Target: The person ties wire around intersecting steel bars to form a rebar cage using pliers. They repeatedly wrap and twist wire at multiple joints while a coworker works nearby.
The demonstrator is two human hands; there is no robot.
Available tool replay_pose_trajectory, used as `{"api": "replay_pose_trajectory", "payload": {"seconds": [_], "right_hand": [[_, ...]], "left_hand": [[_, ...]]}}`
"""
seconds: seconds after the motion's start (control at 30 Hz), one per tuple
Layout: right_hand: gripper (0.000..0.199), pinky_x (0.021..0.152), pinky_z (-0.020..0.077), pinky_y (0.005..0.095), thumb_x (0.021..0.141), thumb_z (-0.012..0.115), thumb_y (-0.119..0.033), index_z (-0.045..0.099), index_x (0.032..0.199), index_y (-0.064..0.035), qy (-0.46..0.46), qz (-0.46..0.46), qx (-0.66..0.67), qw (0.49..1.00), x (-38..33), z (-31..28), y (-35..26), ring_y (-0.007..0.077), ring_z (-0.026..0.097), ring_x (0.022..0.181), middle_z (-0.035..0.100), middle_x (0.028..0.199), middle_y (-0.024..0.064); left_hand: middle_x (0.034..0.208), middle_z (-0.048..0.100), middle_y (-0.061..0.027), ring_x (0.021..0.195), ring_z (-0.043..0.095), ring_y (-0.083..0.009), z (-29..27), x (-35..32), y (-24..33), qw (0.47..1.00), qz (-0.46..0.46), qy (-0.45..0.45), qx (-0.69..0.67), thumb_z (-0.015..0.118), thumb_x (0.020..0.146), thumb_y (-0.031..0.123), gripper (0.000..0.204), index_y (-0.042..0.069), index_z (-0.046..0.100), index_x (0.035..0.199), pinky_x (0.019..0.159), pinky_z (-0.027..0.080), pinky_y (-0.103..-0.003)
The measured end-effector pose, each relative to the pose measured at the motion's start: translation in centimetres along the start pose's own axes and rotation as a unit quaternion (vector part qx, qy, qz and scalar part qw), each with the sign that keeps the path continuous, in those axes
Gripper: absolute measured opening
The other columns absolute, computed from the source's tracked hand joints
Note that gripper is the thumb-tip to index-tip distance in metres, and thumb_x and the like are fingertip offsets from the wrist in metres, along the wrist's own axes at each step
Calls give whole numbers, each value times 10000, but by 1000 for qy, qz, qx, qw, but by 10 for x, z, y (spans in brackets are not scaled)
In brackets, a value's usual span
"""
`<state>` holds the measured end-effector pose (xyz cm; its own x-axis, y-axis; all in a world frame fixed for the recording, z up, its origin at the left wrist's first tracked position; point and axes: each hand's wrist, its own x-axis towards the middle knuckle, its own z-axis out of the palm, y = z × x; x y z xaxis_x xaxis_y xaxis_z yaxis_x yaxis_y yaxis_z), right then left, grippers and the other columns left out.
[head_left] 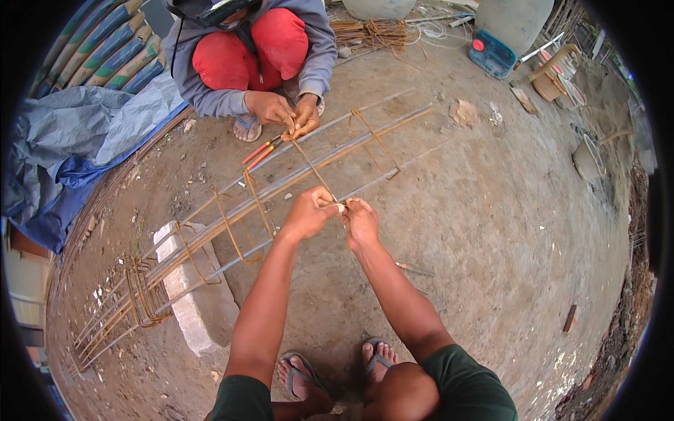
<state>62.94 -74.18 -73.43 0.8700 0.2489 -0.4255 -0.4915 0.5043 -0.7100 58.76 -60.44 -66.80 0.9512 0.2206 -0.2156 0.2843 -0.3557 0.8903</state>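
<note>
A long cage of steel reinforcing bars (281, 184) slants across in front of me, with square rusty stirrups (378, 143) around it. At the near corner of one stirrup (314, 168), my left hand (309, 212) is closed, its fingers pinching the stirrup where it meets the near bar. Right beside it, my right hand (361, 221) is also closed, fingertips on what looks like thin tie wire; the fingers partly hide it. Across the cage, a crouching person's hands (288, 116) hold the same stirrup's far corner. Orange-handled pincers (261, 153) are by those hands.
A pale block (188, 302) props the cage's left part, where several stirrups (144, 298) are bunched. Another tool (414, 269) lies right of my right forearm. Blue tarpaulin (84, 140) and stacked sacks (105, 52) are at left; a blue jerrycan (493, 55) and bucket (588, 158) at right.
</note>
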Motion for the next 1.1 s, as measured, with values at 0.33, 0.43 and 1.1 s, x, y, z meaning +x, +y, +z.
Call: {"api": "replay_pose_trajectory", "payload": {"seconds": [0.33,0.43,1.1], "right_hand": [[144,715,481,288,997,657,-89,728,1104,-24,-224,100,-156,957,45,-9,-38,119,618,790,711,910,40],[142,721,493,289,1004,666,-102,730,1111,-34,-233,63,-197,950,44,-7,-37,118,628,803,718,933,34],[133,688,521,475,969,683,-162,672,932,-35,-218,-343,-657,635,6,35,-97,380,668,824,628,928,154]], "left_hand": [[849,765,-61,652,544,-57,-11,10,11,989,-98,-62,-94,799,945,291,270,50,681,969,559,384,-248],[844,770,-72,621,547,-56,-16,12,19,980,-137,-92,-108,798,948,283,252,58,687,964,525,356,-231],[885,757,-72,572,532,-45,-26,12,15,973,-117,-110,-164,790,917,181,164,92,657,951,481,355,-199]]}}
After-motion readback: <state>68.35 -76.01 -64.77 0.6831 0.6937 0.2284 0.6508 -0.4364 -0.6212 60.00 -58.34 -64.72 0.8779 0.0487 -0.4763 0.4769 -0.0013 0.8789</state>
